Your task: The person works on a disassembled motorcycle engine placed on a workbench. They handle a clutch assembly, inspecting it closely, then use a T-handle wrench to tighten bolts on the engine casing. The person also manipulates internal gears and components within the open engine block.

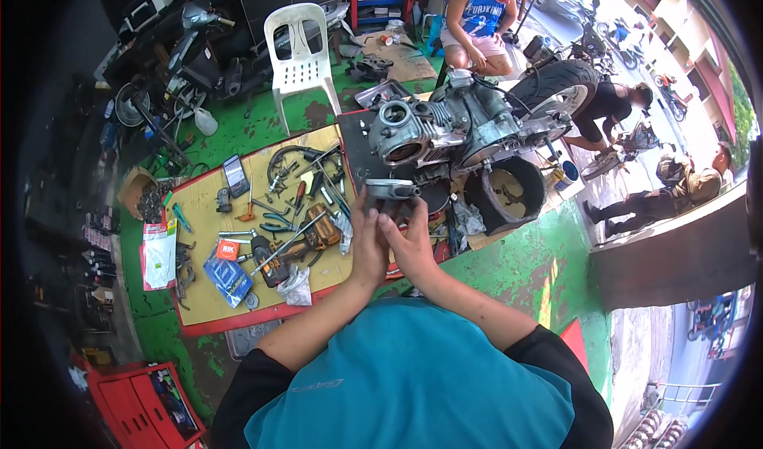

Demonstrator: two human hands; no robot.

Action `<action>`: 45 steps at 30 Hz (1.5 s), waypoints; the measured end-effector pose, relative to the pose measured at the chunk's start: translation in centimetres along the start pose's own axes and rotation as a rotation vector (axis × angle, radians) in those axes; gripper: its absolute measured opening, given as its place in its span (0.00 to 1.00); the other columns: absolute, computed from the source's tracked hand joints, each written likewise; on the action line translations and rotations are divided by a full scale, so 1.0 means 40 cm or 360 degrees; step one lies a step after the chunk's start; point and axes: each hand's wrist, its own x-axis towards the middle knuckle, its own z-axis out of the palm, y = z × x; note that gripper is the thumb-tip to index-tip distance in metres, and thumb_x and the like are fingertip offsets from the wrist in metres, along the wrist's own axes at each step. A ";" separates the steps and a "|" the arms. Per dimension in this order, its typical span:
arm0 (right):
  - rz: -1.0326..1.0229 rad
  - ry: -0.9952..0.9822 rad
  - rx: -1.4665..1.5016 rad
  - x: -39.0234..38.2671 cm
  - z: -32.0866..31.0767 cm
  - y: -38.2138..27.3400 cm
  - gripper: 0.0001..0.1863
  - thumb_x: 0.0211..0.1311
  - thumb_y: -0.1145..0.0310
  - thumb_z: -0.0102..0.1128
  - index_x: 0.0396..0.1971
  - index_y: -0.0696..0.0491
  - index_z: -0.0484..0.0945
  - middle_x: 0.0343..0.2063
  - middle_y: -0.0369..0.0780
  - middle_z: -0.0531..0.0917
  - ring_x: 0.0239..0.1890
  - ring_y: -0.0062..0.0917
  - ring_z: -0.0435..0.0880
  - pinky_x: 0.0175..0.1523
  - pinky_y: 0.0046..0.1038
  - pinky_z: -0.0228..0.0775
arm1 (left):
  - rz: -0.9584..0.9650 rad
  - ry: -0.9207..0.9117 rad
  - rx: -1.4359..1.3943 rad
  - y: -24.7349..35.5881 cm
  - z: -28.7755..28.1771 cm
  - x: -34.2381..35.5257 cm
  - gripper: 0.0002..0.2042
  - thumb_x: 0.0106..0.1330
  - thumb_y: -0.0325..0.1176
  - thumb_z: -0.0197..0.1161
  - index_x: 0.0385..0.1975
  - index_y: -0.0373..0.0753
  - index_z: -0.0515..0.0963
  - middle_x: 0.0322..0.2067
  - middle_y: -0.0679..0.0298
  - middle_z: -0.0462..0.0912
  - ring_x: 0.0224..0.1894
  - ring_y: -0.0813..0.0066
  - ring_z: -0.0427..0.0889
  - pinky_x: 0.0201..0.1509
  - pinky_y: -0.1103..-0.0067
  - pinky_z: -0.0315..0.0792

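Both hands — left hand, right hand — close around a grey metal part; better grip it firmly, level, near the engine.

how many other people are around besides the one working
3: a person in a blue sleeveless top sitting at top, one in black crouched by the motorcycle tyre, one seated at right. More may be hidden.
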 end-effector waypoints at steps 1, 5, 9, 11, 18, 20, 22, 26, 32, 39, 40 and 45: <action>0.0086 0.0054 0.0185 0.012 -0.012 0.006 0.44 0.70 0.53 0.73 0.70 0.65 0.58 0.62 0.55 0.71 0.68 0.42 0.73 0.71 0.40 0.68 | -0.0023 -0.0057 -0.0043 -0.016 0.017 -0.001 0.32 0.86 0.48 0.46 0.82 0.42 0.46 0.75 0.50 0.62 0.75 0.56 0.69 0.79 0.62 0.65; 0.0059 0.0205 0.0524 0.059 -0.060 0.028 0.42 0.68 0.54 0.76 0.66 0.62 0.58 0.59 0.52 0.74 0.62 0.37 0.77 0.66 0.37 0.71 | -0.0095 -0.0135 0.0067 -0.079 0.056 -0.005 0.33 0.85 0.48 0.43 0.83 0.43 0.44 0.79 0.52 0.57 0.80 0.57 0.60 0.83 0.63 0.55; 0.0096 0.0313 0.0468 0.113 -0.080 0.049 0.41 0.67 0.56 0.77 0.65 0.62 0.60 0.56 0.49 0.77 0.59 0.32 0.77 0.62 0.34 0.72 | -0.0056 -0.0124 0.0270 -0.130 0.071 0.010 0.34 0.84 0.49 0.43 0.84 0.42 0.44 0.81 0.53 0.54 0.83 0.61 0.54 0.85 0.66 0.48; 0.0079 0.0320 0.0488 0.130 -0.077 0.059 0.40 0.66 0.58 0.78 0.65 0.62 0.62 0.55 0.47 0.78 0.57 0.30 0.78 0.62 0.34 0.72 | -0.0042 -0.0112 0.0295 -0.141 0.071 0.016 0.35 0.83 0.49 0.43 0.84 0.40 0.44 0.82 0.53 0.52 0.83 0.62 0.53 0.85 0.67 0.47; -0.0052 0.0386 0.0235 0.180 -0.047 0.068 0.39 0.63 0.65 0.79 0.66 0.60 0.64 0.54 0.45 0.80 0.56 0.28 0.80 0.62 0.34 0.73 | -0.0140 -0.0005 0.0333 -0.104 -0.010 0.051 0.35 0.83 0.51 0.49 0.81 0.38 0.50 0.76 0.53 0.61 0.78 0.63 0.62 0.80 0.66 0.59; -0.0068 0.0430 0.0128 0.188 -0.034 0.062 0.40 0.63 0.66 0.80 0.66 0.60 0.64 0.55 0.45 0.79 0.56 0.28 0.80 0.62 0.34 0.73 | -0.0141 0.0090 0.0449 -0.064 -0.063 0.073 0.34 0.81 0.48 0.58 0.78 0.38 0.55 0.70 0.55 0.66 0.73 0.64 0.68 0.75 0.67 0.65; -0.0061 0.0507 0.0021 0.192 -0.018 0.056 0.41 0.60 0.65 0.81 0.66 0.61 0.65 0.55 0.46 0.79 0.57 0.30 0.81 0.62 0.34 0.74 | 0.0024 0.0069 0.0739 -0.018 -0.118 0.121 0.35 0.78 0.44 0.63 0.78 0.38 0.55 0.71 0.55 0.66 0.73 0.63 0.67 0.75 0.66 0.64; -0.0027 0.0600 0.0262 0.199 0.020 0.052 0.41 0.60 0.67 0.81 0.67 0.61 0.64 0.58 0.46 0.77 0.58 0.29 0.81 0.64 0.35 0.74 | 0.0343 -0.0128 0.1188 0.074 -0.186 0.251 0.47 0.67 0.43 0.77 0.79 0.38 0.54 0.71 0.55 0.65 0.74 0.60 0.66 0.77 0.63 0.62; 0.0001 0.0740 0.0202 0.205 0.056 0.069 0.41 0.60 0.67 0.81 0.67 0.60 0.65 0.59 0.46 0.77 0.60 0.31 0.81 0.66 0.37 0.74 | 0.0313 -0.0619 0.1592 0.147 -0.166 0.415 0.68 0.45 0.53 0.88 0.82 0.38 0.48 0.80 0.48 0.54 0.81 0.49 0.56 0.83 0.58 0.55; -0.0053 0.0821 0.0057 0.215 0.076 0.092 0.41 0.58 0.75 0.80 0.67 0.59 0.63 0.58 0.44 0.78 0.60 0.28 0.82 0.64 0.33 0.79 | 0.0408 -0.0858 0.1784 0.122 -0.101 0.470 0.74 0.38 0.52 0.90 0.83 0.38 0.44 0.81 0.43 0.48 0.83 0.45 0.50 0.85 0.55 0.52; -0.0028 0.0831 0.0066 0.216 0.077 0.094 0.41 0.57 0.75 0.80 0.67 0.59 0.63 0.58 0.44 0.78 0.60 0.28 0.82 0.64 0.32 0.79 | 0.0419 -0.0855 0.1792 0.120 -0.098 0.471 0.73 0.37 0.52 0.90 0.83 0.38 0.44 0.81 0.43 0.48 0.83 0.44 0.50 0.85 0.55 0.52; -0.0072 0.0850 0.0044 0.213 0.077 0.095 0.39 0.59 0.75 0.78 0.67 0.58 0.64 0.57 0.43 0.79 0.58 0.26 0.83 0.64 0.31 0.79 | 0.0499 -0.0828 0.1855 0.121 -0.090 0.471 0.72 0.38 0.51 0.90 0.82 0.35 0.46 0.80 0.42 0.50 0.83 0.42 0.50 0.84 0.55 0.52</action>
